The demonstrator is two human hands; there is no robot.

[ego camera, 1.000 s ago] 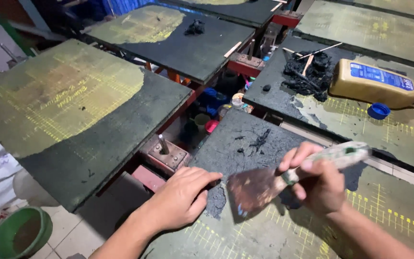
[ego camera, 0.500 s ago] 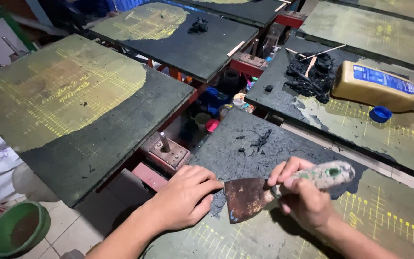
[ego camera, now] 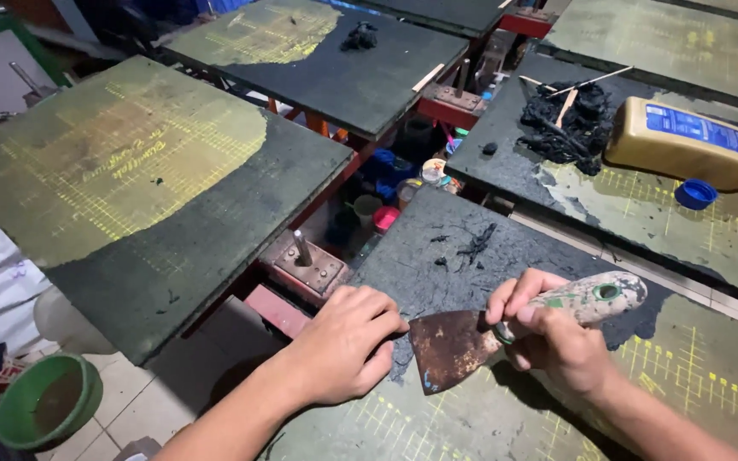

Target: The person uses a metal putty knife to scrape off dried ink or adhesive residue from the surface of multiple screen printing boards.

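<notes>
Dark, residue-coated bench lay under both hands. Right hand gripped a scraper, blade angled low for scraping; left hand pressed flat, empty, steadying the board.

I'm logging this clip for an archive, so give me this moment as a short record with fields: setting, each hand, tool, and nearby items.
Setting: dark, stained work boards on stands, seen from above
Left hand: flat on the near board, beside the blade
Right hand: gripping the scraper's handle
Tool: scraper with rusty blade and paint-spattered handle, blade on the board
Scraped residue: black bits further up the same board
Nearby: yellow bottle lying on its side, blue cap, black heap, green bowl on the floor
</notes>
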